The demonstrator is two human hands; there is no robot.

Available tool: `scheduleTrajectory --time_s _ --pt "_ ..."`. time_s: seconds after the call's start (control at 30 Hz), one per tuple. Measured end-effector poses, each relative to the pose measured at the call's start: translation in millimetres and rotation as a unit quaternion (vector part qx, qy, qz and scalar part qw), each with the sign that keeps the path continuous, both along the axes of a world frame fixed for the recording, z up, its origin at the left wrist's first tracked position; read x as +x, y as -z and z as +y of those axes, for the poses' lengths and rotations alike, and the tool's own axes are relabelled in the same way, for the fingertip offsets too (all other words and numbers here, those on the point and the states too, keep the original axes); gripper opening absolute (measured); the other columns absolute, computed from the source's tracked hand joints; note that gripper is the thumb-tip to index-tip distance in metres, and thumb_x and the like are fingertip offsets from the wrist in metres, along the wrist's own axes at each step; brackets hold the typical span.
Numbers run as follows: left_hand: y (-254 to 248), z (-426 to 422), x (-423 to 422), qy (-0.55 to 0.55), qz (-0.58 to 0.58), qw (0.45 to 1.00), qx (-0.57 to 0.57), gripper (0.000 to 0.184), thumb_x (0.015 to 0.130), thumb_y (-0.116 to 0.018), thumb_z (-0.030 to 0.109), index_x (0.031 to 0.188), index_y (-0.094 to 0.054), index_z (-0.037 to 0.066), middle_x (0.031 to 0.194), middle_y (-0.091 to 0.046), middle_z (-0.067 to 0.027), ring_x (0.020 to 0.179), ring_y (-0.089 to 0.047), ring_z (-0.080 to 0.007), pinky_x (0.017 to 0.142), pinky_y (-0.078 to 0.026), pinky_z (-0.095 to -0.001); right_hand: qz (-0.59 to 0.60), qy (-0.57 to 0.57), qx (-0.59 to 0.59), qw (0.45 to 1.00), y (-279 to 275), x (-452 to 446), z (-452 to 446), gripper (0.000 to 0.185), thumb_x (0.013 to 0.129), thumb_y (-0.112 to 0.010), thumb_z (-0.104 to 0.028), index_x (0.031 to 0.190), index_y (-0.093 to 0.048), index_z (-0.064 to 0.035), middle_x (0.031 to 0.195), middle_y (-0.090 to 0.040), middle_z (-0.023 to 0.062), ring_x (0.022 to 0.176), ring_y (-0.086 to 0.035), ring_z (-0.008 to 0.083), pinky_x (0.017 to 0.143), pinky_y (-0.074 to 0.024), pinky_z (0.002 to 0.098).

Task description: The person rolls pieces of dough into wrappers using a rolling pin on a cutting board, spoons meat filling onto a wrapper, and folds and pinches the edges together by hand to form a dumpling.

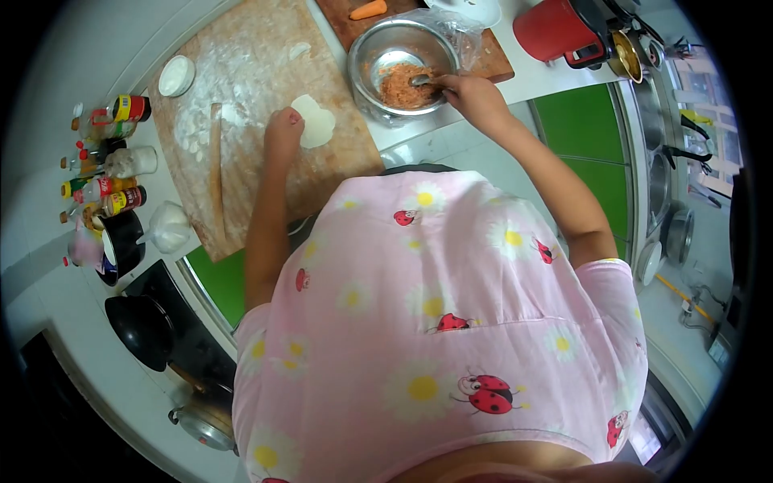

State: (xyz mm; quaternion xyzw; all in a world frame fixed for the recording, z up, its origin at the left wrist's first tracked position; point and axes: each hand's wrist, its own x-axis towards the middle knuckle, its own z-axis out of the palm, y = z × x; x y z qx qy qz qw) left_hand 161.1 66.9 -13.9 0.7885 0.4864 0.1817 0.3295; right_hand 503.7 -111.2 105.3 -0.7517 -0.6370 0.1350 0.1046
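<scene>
My right hand [460, 90] grips a metal spoon [420, 80], its bowl end in the orange filling [403, 88] inside a steel bowl [364, 56]. My left hand [285, 127] is closed at the left edge of a flat, pale dough wrapper [316, 122]; whether it pinches the dough I cannot make out. Under them lies a floured wooden board [338, 161]. A thin rolling pin [216, 173] rests on the board left of my left hand. A small scrap of dough [299, 51] lies farther up the board.
A white bowl [176, 76] stands at the board's upper left. Bottles [113, 189] line the left wall. Behind the steel bowl are a carrot [368, 10] and a brown cutting board [495, 60]. A red appliance [555, 30] stands right. A black wok [138, 332] sits lower left.
</scene>
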Motion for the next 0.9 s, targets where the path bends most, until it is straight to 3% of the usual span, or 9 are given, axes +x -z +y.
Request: scheduleTrajectory --time_s 0.13,0.3,0.53,0.63,0.73,0.83,0.9 --pt "0.4 0.3 1.8 0.002 0.022 0.999 0.034 0.013 0.080 -0.066 0.010 0.090 -0.062 0.004 0.092 -0.061 -0.0161 0.087 -0.062 -0.0327 0.078 -0.050 -0.0407 -0.017 0.018 0.020 1.000 -18.9 -6.3 3.6 0.024 0.087 -0.061 -0.017 0.110 -0.071 -0.0137 0.094 -0.070 0.0136 0.087 -0.067 0.0331 0.072 -0.0531 0.0443" --pt "-4.0 -1.2 3.7 0.013 0.030 0.999 0.011 0.012 0.079 -0.065 0.008 0.090 -0.062 0.004 0.091 -0.061 -0.0164 0.087 -0.062 -0.0325 0.078 -0.050 -0.0405 -0.039 0.003 0.060 0.997 -15.1 -13.2 19.5 0.021 0.087 -0.061 -0.021 0.103 -0.073 -0.0159 0.082 -0.070 0.0125 0.080 -0.068 0.0332 0.068 -0.0531 0.0447" --pt "-2.0 1.5 1.0 0.043 0.039 0.998 -0.004 0.013 0.078 -0.066 0.010 0.088 -0.061 0.003 0.090 -0.060 -0.0161 0.085 -0.061 -0.0325 0.077 -0.049 -0.0403 -0.088 -0.090 -0.010 0.992 -21.4 -31.1 21.9 0.015 0.085 -0.060 -0.018 0.093 -0.072 -0.0142 0.082 -0.070 0.0134 0.077 -0.068 0.0339 0.065 -0.0535 0.0469" --pt "-3.2 0.4 1.1 0.041 0.025 0.999 0.003 0.015 0.077 -0.067 0.012 0.088 -0.061 0.003 0.087 -0.061 -0.0162 0.082 -0.062 -0.0330 0.076 -0.050 -0.0405 -0.048 -0.103 -0.009 0.993 -32.2 -23.7 12.8 0.014 0.085 -0.060 -0.017 0.090 -0.072 -0.0122 0.083 -0.070 0.0140 0.078 -0.068 0.0339 0.067 -0.0536 0.0472" --pt "-10.8 -3.2 3.8 0.016 0.012 0.999 -0.038 0.018 0.078 -0.068 0.015 0.088 -0.060 0.003 0.085 -0.064 -0.0155 0.081 -0.063 -0.0330 0.074 -0.050 -0.0404 -0.074 -0.077 -0.073 0.992 -46.6 -25.8 17.8 0.016 0.085 -0.060 -0.017 0.093 -0.072 -0.0121 0.085 -0.070 0.0136 0.081 -0.068 0.0332 0.070 -0.0538 0.0469" --pt "-11.5 -6.3 7.8 -0.013 -0.019 0.997 -0.080 0.019 0.079 -0.067 0.017 0.090 -0.059 0.003 0.084 -0.066 -0.0160 0.080 -0.064 -0.0337 0.073 -0.050 -0.0401 -0.065 -0.091 -0.037 0.993 -31.8 -28.0 19.7 0.017 0.085 -0.060 -0.016 0.095 -0.073 -0.0122 0.086 -0.070 0.0127 0.083 -0.068 0.0328 0.071 -0.0539 0.0467" --pt "-12.5 -6.9 8.2 -0.001 0.027 0.997 -0.073 0.019 0.080 -0.067 0.018 0.090 -0.060 0.003 0.085 -0.066 -0.0157 0.081 -0.065 -0.0332 0.073 -0.050 -0.0397 -0.074 -0.113 -0.042 0.990 -31.2 -26.9 14.3 0.017 0.085 -0.060 -0.016 0.095 -0.073 -0.0125 0.087 -0.070 0.0121 0.083 -0.068 0.0325 0.071 -0.0540 0.0461"
